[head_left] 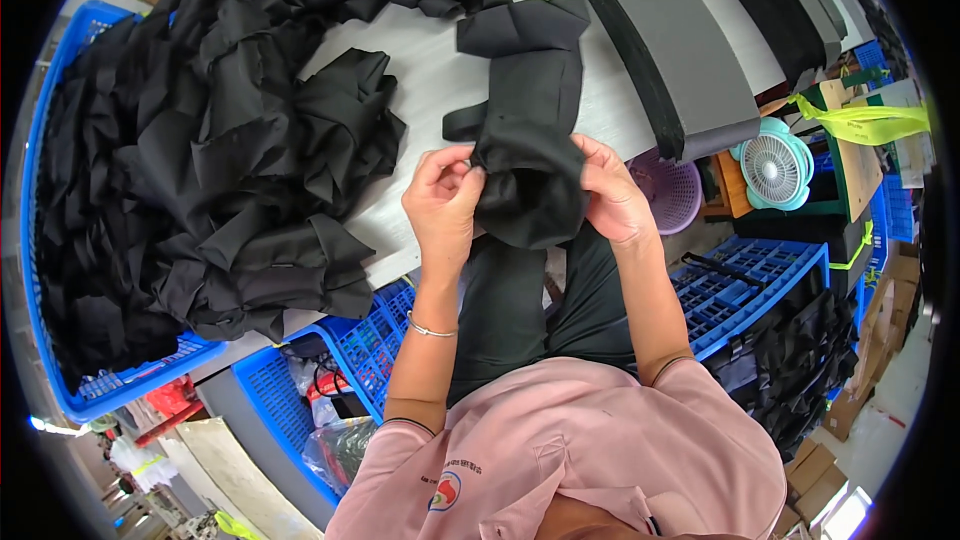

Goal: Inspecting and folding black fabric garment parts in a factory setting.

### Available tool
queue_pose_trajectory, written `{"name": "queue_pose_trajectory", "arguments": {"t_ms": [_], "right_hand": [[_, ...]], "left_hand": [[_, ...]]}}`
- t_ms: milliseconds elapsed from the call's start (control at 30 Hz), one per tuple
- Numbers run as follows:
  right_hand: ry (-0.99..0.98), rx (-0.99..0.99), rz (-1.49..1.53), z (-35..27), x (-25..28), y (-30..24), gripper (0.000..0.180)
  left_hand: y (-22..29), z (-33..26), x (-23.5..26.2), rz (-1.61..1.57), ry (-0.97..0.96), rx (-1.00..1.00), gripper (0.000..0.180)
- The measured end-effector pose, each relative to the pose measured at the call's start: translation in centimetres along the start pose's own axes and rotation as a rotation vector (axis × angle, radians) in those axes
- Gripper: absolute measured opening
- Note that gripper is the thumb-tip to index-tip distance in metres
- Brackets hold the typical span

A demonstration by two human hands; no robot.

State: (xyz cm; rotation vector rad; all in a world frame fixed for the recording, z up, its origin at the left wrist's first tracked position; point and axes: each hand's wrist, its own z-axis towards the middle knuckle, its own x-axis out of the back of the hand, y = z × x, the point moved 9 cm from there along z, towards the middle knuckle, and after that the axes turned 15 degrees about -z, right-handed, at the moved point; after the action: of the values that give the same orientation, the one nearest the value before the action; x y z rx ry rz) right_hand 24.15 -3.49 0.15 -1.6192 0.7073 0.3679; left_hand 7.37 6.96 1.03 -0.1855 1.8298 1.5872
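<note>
Both of my hands grip one black fabric piece at the near edge of the white table. My left hand pinches its left edge with fingers curled. On the right side, my right hand is wrapped around the cloth, fingers tucked behind it. The piece runs away from me across the table, with a folded end at its far side. A big heap of black fabric pieces lies to the left, close to my left hand.
A blue crate holds part of the heap at far left. Grey and black stacked sheets lie at right on the table. Below the table edge are a purple basket, a small teal fan and blue crates.
</note>
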Motion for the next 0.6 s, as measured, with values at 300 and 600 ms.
{"name": "queue_pose_trajectory", "arguments": {"t_ms": [300, 600], "right_hand": [[0.962, 0.859, -1.785, -3.9, -1.8, -7.3, 0.028], [0.550, 0.458, -1.693, -2.7, -0.1, -8.2, 0.035]], "left_hand": [[6.6, -3.6, -2.9, 0.501, 0.178, -0.599, 0.021], [4.9, -2.4, -5.9, 0.679, -0.173, -0.343, 0.046]]}}
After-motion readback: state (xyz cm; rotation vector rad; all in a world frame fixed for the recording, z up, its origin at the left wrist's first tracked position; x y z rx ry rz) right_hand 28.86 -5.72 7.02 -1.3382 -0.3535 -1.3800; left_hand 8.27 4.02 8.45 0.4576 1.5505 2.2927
